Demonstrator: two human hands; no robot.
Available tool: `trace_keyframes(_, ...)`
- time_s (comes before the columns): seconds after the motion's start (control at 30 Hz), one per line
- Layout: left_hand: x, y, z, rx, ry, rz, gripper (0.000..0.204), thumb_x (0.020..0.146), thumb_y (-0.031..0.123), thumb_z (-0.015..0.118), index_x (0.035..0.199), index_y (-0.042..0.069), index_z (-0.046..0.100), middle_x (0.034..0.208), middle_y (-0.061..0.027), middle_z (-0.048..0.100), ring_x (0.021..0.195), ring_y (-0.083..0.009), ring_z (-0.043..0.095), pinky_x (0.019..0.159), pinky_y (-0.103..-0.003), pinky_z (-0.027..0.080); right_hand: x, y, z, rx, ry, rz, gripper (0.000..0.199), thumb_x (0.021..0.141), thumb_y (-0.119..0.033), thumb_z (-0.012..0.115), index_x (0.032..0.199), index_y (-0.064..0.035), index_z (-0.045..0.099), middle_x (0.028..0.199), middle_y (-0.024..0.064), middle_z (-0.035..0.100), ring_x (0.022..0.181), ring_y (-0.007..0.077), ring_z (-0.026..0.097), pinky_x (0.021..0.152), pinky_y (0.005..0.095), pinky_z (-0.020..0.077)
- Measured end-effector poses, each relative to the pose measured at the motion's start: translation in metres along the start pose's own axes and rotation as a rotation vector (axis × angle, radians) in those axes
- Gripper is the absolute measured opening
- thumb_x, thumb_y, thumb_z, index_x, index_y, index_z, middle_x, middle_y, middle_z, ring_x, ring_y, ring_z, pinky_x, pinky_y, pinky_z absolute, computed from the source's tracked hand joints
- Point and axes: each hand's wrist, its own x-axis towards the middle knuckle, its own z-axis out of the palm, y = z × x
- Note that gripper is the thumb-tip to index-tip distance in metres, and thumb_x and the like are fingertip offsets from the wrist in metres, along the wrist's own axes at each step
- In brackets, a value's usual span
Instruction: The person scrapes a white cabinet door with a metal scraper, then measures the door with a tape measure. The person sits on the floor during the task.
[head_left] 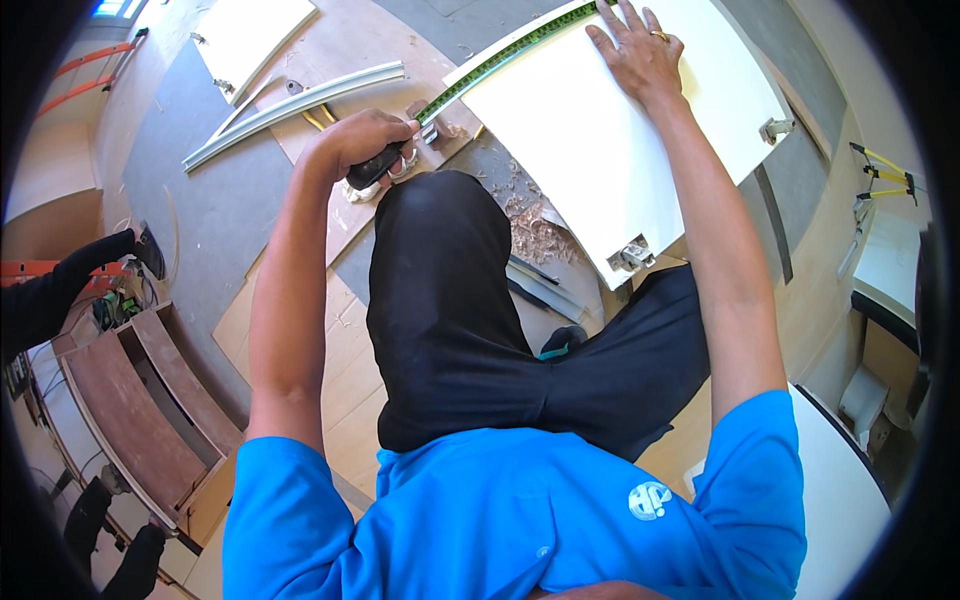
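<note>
As left hand (365, 140) grips tape measure (500, 58), right hand (635, 50) flat

Smooth matt white panel (620, 130) w/ metal hinges (632, 256), rough wood shavings (535, 235), glossy tape blade (500, 60).

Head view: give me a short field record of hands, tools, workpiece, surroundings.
left hand: left hand closed around a tape measure case
tape: green-and-yellow tape blade stretched along the panel's left edge
right hand: right hand flat on the white panel, fingers spread, ring on one finger
panel hardware: metal hinges on its near right edge
floor: wood shavings beside the panel; pale curved trim strip to the left
far left: another person's dark sleeve over a brown wooden frame
</note>
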Motion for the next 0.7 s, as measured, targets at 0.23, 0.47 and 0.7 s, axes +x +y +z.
trace_keyframes(0.23, 0.009, 0.0, -0.023, -0.127, -0.232, -0.097, 0.041, 0.107, 0.035, 0.051, 0.091, -0.001, 0.062, 0.072, -0.0142, 0.066, 0.058, -0.0242, 0.069, 0.055, -0.035, 0.058, -0.002, -0.003, -0.003, 0.041, 0.009, 0.002, 0.064, 0.104, -0.057, 0.042, 0.159, -0.0246, 0.041, 0.169, 0.0121, 0.029, 0.154, 0.0372, 0.027, 0.119, 0.0593, 0.0218)
trace_keyframes(0.47, 0.014, 0.003, -0.025, -0.153, -0.277, -0.09, 0.042, 0.108, 0.035, 0.051, 0.092, -0.002, 0.062, 0.072, -0.0155, 0.066, 0.059, -0.0252, 0.069, 0.055, -0.036, 0.059, 0.014, 0.029, 0.054, -0.25, 0.296, -0.06, 0.065, 0.101, -0.071, 0.032, 0.159, -0.0413, 0.037, 0.168, -0.0002, 0.034, 0.154, 0.0305, 0.031, 0.118, 0.054, 0.0231)
trace_keyframes(0.7, 0.01, -0.002, -0.022, -0.169, -0.234, -0.092, 0.043, 0.108, 0.037, 0.051, 0.092, -0.002, 0.062, 0.073, -0.0148, 0.066, 0.059, -0.0248, 0.069, 0.056, -0.035, 0.058, 0.018, 0.03, 0.064, -0.23, 0.262, -0.06, 0.065, 0.102, -0.07, 0.034, 0.159, -0.0393, 0.039, 0.168, 0.0012, 0.034, 0.153, 0.0309, 0.032, 0.119, 0.0539, 0.0228)
